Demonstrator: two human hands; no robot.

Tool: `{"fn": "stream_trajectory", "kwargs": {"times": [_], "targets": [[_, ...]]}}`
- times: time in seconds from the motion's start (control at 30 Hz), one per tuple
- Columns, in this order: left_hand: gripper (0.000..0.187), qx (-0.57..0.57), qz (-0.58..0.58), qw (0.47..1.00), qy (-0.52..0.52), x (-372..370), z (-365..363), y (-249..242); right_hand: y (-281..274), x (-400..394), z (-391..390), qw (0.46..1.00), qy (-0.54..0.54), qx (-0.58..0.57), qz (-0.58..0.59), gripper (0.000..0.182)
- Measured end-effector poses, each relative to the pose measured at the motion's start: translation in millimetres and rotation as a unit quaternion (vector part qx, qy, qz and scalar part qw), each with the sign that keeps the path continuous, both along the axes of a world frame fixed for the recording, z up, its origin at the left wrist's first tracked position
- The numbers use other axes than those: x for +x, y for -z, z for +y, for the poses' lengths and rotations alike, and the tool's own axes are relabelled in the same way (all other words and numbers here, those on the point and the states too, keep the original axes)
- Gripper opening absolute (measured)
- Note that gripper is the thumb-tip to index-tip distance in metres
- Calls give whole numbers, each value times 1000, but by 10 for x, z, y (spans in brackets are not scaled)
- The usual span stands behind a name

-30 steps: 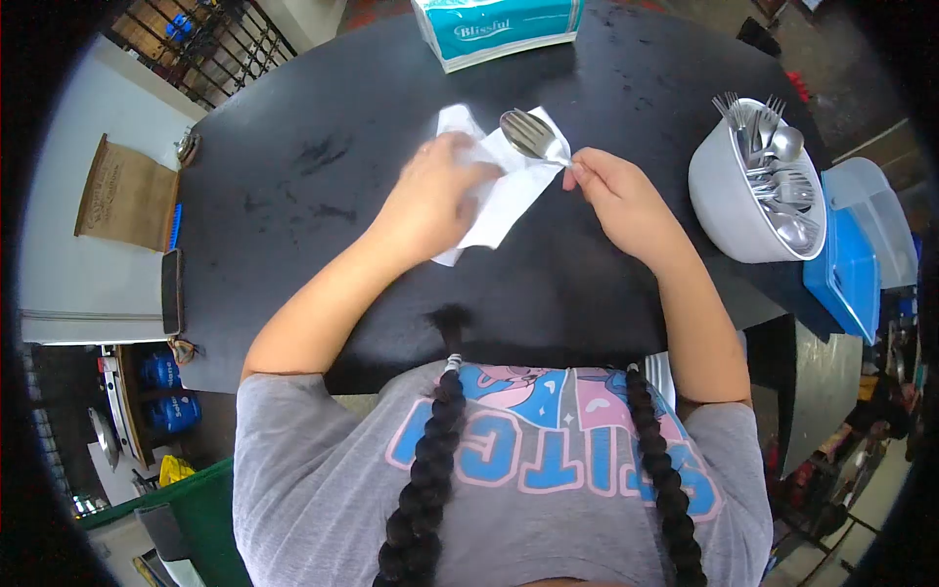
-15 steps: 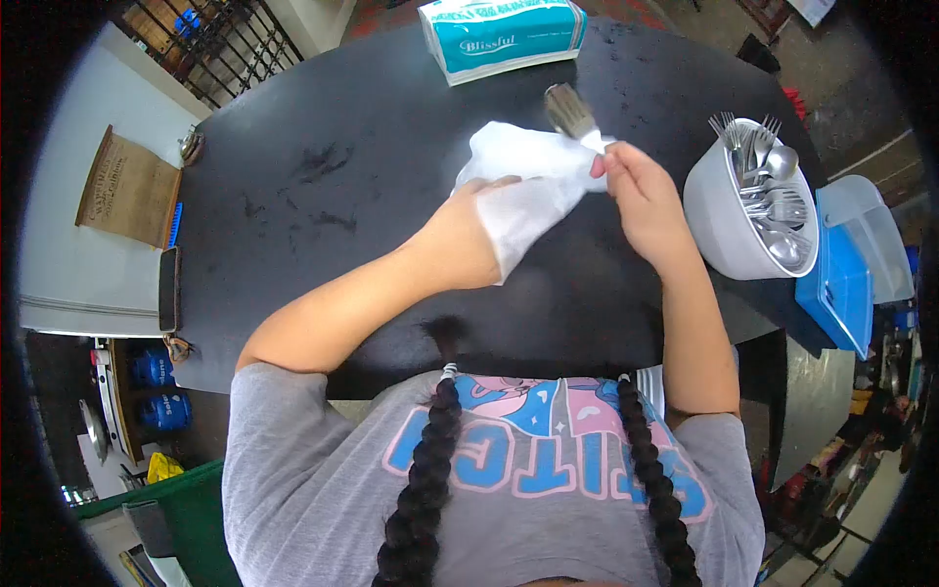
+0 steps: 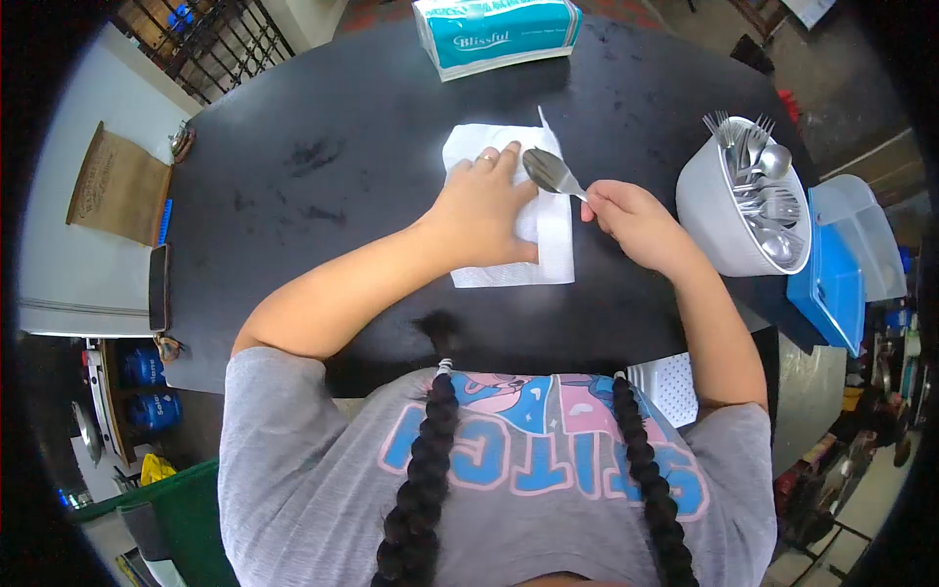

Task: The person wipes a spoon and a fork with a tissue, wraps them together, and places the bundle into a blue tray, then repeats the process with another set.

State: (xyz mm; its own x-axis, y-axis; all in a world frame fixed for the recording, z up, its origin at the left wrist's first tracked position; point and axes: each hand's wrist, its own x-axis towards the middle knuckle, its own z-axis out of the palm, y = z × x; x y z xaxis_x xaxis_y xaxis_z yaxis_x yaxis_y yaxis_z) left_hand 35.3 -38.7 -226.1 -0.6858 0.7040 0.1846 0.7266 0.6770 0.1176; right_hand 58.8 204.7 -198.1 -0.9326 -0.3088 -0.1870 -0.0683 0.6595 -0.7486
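A white paper napkin (image 3: 556, 256) lies spread on the dark table. My left hand (image 3: 486, 205) presses down on it, fingers spread, with a ring on one finger. Pinched by its handle in my right hand (image 3: 631, 220) is a metal spoon (image 3: 550, 172). Its bowl points left, over the napkin's right part and close to my left fingertips. Dark streaks like fork tines show on the bowl. One napkin corner stands up just behind the spoon.
A white tub (image 3: 719, 215) of forks and spoons stands at the right, beside a blue plastic container (image 3: 831, 284) with a clear lid (image 3: 861, 230). At the far edge sits a teal tissue pack (image 3: 499, 41). A phone (image 3: 159, 289) lies at the left edge of the dark table (image 3: 313, 108).
My left hand has gone from holding the bunched napkin to lying on it, and the napkin is now flat. My right hand has moved slightly nearer with the spoon, now turned leftward.
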Motion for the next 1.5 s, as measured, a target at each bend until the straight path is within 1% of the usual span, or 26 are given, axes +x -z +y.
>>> {"fn": "stream_trajectory", "kwargs": {"times": [0.1, 0.13, 0.17, 0.2, 0.23, 0.27, 0.33, 0.37, 0.4, 0.43, 0.47, 0.53, 0.6, 0.67, 0.73, 0.77, 0.9, 0.97, 1.0, 1.07, 1.17, 1.3, 1.37, 1.4, 1.47, 1.5], "targets": [[59, 25, 5, 999, 19, 14, 14, 24, -53, -21, 108, 999, 31, -25, 0, 25], [60, 53, 46, 996, 58, 8, 24, 77, -90, -15, 119, 999, 32, -21, -1, 25], [62, 80, 86, 988, 96, 7, 39, 118, -144, -1, 128, 998, 57, -13, 27, 25], [62, 85, 85, 988, 96, 18, 63, 90, -187, 11, 132, 995, 81, -5, 56, 25], [62, 38, 29, 989, 139, 36, 94, 47, -210, 20, 118, 991, 71, 6, 112, 25], [63, -11, -26, 983, 182, 56, 128, 20, -249, 45, 90, 991, 71, 8, 111, 25], [65, 4, 8, 984, 180, 160, 196, 47, -338, 116, 15, 980, 76, 73, 171, 24], [67, 6, 25, 986, 163, 205, 208, 48, -363, 143, -20, 979, 79, 73, 171, 24], [70, 7, 42, 988, 145, 226, 222, 27, -382, 167, -53, 975, 77, 109, 177, 23], [74, 1, 32, 991, 129, 212, 235, 82, -389, 195, -70, 969, 76, 144, 184, 22], [74, -1, 35, 991, 129, 293, 283, 80, -346, 259, -42, 969, 77, 142, 187, 22], [70, -83, -20, 996, 12, 491, 337, -68, -282, 260, -5, 953, 46, 194, 229, 20], [68, -88, -29, 995, -27, 579, 291, -62, -320, 243, -33, 967, 42, 197, 157, 20], [70, -108, -21, 992, -64, 591, 249, -98, -298, 212, -42, 982, -2, 141, 126, 22], [71, -115, -27, 990, -74, 543, 221, -135, -241, 167, -58, 975, -34, 185, 115, 22], [74, -112, -32, 991, -71, 531, 198, -154, -262, 160, -91, 971, -26, 214, 101, 22], [76, -101, -16, 991, -81, 509, 92, -307, -215, 12, -74, 965, -1, 243, 98, 23], [79, -4, -189, 977, -96, 323, -1, -540, -117, -92, 58, 973, -21, 216, 75, 26], [79, -6, -188, 977, -97, 210, -74, -560, -117, -113, 105, 974, -21, 215, 76, 26], [78, -11, -92, 977, -190, -68, -278, -459, -99, -141, 158, 978, -29, 200, 47, 27], [78, -8, -63, 980, -190, -378, -511, -304, -50, -133, 245, 980, -50, 193, 23, 27], [77, 0, -83, 982, -169, -498, -550, -304, -130, -16, 197, 982, -67, 176, -8, 26], [72, 56, -111, 981, -151, -577, -554, -182, -149, 28, 131, 983, -83, 159, -25, 26], [72, 55, -116, 981, -149, -600, -549, -132, -140, 44, 99, 984, -81, 159, -30, 26], [60, 116, -148, 971, -145, -644, -532, -50, -125, 52, 34, 979, -93, 178, -11, 25], [60, 116, -152, 971, -145, -664, -532, -49, -146, 57, -14, 979, -93, 179, -15, 25]]}}
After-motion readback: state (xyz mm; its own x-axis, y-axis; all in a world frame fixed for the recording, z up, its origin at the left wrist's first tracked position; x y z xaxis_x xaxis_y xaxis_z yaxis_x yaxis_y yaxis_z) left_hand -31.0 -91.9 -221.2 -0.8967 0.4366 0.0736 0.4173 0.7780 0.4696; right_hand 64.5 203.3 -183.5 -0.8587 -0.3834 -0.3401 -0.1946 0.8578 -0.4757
